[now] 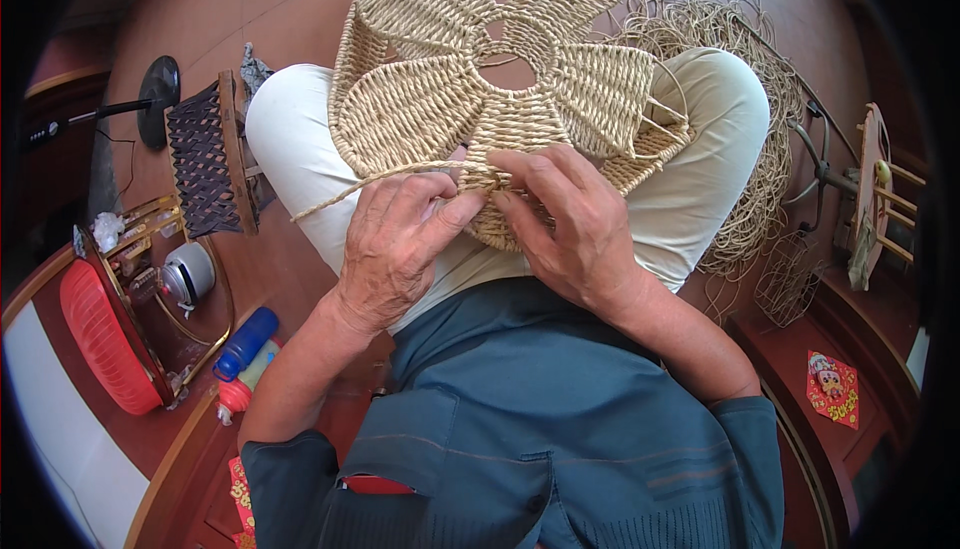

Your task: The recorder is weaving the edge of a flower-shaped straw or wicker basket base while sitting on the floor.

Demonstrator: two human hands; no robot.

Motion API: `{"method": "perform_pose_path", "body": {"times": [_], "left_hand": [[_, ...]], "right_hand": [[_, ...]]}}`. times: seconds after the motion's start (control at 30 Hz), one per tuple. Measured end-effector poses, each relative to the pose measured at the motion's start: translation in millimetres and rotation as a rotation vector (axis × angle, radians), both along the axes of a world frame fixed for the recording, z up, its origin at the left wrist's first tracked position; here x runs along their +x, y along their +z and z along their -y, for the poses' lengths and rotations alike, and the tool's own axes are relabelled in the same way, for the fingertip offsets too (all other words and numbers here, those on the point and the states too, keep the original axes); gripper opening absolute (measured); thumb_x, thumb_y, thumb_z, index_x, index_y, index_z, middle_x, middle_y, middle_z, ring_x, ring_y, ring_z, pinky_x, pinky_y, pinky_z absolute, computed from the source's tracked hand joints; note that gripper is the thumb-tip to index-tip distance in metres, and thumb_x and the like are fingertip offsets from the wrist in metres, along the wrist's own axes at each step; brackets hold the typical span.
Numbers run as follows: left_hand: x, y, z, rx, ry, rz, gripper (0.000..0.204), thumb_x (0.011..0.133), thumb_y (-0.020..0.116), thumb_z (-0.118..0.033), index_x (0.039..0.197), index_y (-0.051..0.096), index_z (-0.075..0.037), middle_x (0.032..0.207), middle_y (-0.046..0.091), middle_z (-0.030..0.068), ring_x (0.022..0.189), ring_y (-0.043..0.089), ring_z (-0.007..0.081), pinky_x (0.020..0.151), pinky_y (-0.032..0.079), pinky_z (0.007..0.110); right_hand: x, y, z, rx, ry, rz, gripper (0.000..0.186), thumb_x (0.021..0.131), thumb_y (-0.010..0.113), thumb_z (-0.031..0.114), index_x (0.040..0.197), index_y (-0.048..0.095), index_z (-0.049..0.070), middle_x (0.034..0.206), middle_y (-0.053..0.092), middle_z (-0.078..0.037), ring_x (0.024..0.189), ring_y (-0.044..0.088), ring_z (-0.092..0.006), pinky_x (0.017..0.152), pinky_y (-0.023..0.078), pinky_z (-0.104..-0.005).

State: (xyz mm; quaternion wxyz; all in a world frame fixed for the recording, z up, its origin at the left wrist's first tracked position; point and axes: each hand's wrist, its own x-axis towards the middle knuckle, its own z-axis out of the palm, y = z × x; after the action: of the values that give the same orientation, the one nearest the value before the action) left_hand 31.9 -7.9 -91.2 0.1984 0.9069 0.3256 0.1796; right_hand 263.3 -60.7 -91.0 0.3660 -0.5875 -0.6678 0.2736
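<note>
Across my knees rests a flower-shaped woven straw piece (415, 114), its wide petals set around a ring with a hole in the middle. Both my hands work at its near petal. My left hand (395, 234) is closed, thumb and fingers pinching the near petal's left edge. From there a loose length of straw cord (335, 201) runs out to the left over my thigh. My right hand (575, 214) has its fingertips bent together on the cord at the petal's surface. On the right side, bare frame wires (668, 99) show beside a partly woven petal.
A big tangle of straw cord (750, 189) lies on the floor to my right, near a wooden rack (870, 194). At left are a dark woven-strap stool (210, 154), a black round-based stand (160, 99), a red plastic basket (105, 339) and a blue bottle (245, 342).
</note>
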Motion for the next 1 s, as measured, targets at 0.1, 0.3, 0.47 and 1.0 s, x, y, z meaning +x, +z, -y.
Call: {"method": "perform_pose_path", "body": {"times": [0.1, 0.3, 0.47, 1.0], "left_hand": [[1, 1, 0, 0.027, -0.005, -0.015, 0.046, 0.092, 0.065, 0.003, 0.133, 0.078, -0.013, 0.113, 0.073, 0.0075, 0.106, 0.069, 0.0305, 0.093, 0.054, 0.045], [2, 1, 2, 0.115, -0.042, -0.059, 0.043, 0.092, 0.068, -0.003, 0.133, 0.078, -0.011, 0.113, 0.072, 0.0079, 0.106, 0.07, 0.0298, 0.095, 0.055, 0.045], [10, 8, 6, 0.327, -0.067, -0.281, 0.031, 0.099, 0.065, -0.02, 0.127, 0.074, -0.009, 0.126, 0.071, 0.0108, 0.104, 0.065, 0.0249, 0.099, 0.055, 0.042], [5, 2, 10, 0.001, 0.032, -0.01, 0.044, 0.094, 0.069, -0.004, 0.136, 0.078, -0.015, 0.108, 0.066, 0.0086, 0.1, 0.063, 0.0311, 0.089, 0.049, 0.047]], "right_hand": [[-1, 0, -4, -0.021, 0.025, 0.034, 0.021, 0.095, 0.077, 0.005, 0.115, 0.074, 0.006, 0.1, 0.069, -0.012, 0.091, 0.071, -0.033, 0.078, 0.059, -0.0438], [3, 1, -3, -0.056, -0.007, -0.018, 0.013, 0.095, 0.076, 0.004, 0.107, 0.073, 0.006, 0.097, 0.07, -0.012, 0.088, 0.073, -0.0346, 0.076, 0.059, -0.0457], [4, 4, -1, -0.077, 0.002, -0.025, 0.013, 0.095, 0.075, 0.002, 0.107, 0.073, 0.006, 0.098, 0.071, -0.013, 0.087, 0.073, -0.0343, 0.075, 0.059, -0.0455], [6, 2, 2, -0.084, 0.025, -0.022, 0.011, 0.09, 0.078, 0.005, 0.099, 0.071, 0.006, 0.089, 0.071, -0.012, 0.082, 0.073, -0.0335, 0.072, 0.057, -0.0456]]}}
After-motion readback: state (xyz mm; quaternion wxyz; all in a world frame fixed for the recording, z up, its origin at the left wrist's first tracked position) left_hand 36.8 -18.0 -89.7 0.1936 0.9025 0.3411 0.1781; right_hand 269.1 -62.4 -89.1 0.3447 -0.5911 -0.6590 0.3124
